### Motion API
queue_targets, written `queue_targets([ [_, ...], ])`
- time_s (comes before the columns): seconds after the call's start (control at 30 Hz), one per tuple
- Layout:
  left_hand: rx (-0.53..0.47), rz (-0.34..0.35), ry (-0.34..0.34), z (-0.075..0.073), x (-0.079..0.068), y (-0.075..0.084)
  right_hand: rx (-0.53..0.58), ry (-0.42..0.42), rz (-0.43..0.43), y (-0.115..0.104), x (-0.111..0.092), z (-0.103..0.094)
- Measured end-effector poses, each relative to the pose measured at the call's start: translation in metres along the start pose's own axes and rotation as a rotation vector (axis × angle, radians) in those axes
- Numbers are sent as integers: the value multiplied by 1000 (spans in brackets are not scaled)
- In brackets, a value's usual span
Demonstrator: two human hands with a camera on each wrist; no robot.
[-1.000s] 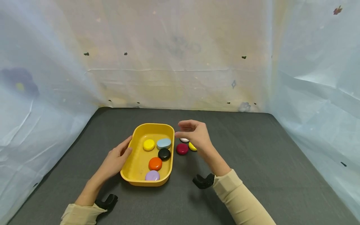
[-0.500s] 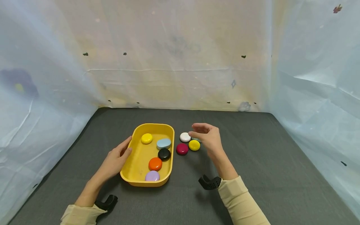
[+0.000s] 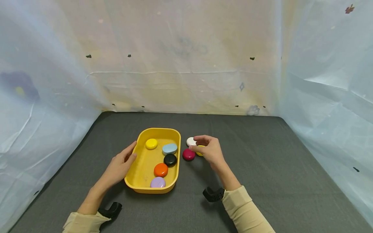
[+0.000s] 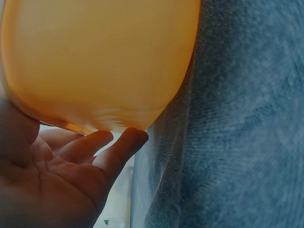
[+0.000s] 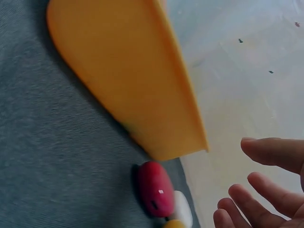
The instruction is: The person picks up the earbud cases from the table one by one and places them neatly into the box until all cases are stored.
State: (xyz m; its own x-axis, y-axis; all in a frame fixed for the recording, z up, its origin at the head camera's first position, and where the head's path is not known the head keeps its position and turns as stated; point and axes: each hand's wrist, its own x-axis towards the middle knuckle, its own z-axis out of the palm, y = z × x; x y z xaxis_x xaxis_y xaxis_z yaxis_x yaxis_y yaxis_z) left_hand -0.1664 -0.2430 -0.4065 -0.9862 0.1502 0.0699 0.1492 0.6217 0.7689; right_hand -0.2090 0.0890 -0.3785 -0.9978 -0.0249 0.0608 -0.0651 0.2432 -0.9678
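My left hand (image 3: 119, 166) rests against the left side of the yellow tray (image 3: 132, 181); its fingers touch the outer wall (image 4: 104, 61) in the left wrist view. Inside lie smooth glossy pieces: yellow (image 3: 151, 144), light blue (image 3: 169, 149), black (image 3: 170, 160), orange (image 3: 161, 170) and lilac (image 3: 157, 182). Right of the tray, my right hand (image 3: 211, 151) hovers over more pieces, thumb and fingers apart in the right wrist view, holding nothing. Near it lie a crimson piece (image 3: 188, 154), a white piece (image 3: 190, 141) and a partly covered yellow piece (image 3: 200, 150).
A dark grey cloth (image 3: 262, 181) covers the table. Pale patterned sheeting (image 3: 186, 64) hangs behind it and at both sides. Each wrist wears a black strap (image 3: 214, 194).
My right hand has moved from the tray's right rim rightward, then lower and slightly back left over the loose pieces. The yellow piece in the tray has shifted up-left. My left hand stays put.
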Motion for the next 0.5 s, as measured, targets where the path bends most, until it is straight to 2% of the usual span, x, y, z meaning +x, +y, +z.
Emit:
queue_targets([
  [0.2,4,1,-2,0,0,0,-15,-44,-57,11,-1,9],
  [0.5,9,-6,-3,0,0,0,-82,-74,-72,21,-2,21],
])
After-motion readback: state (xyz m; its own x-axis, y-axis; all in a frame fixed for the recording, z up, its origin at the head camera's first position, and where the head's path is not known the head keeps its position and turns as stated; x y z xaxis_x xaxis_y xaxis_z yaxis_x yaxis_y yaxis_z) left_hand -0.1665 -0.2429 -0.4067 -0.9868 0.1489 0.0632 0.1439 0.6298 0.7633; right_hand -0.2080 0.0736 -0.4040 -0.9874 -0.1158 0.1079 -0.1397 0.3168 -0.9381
